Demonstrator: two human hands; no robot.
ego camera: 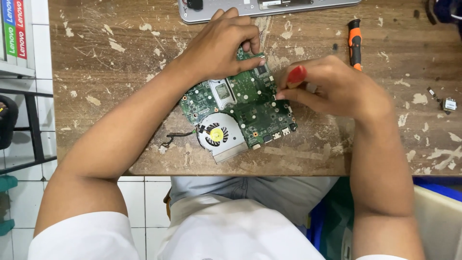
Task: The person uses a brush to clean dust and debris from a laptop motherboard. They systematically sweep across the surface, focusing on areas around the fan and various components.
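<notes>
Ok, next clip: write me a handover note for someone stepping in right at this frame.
Left hand: pressing down on the far edge of the green circuit board, steadying it.
Right hand: gripping a red-handled tool, tip at the board's right edge; the tip itself is hidden.
Board lies flat on the worn wooden table, cooling fan attached at its near corner, fan cable trailing left.
Spare orange-and-black screwdriver lies further back on the right.
Fan not yet removed.

screwdriver tip (284, 89) hidden by right hand (332, 89), laptop base (260, 7) cropped
</notes>
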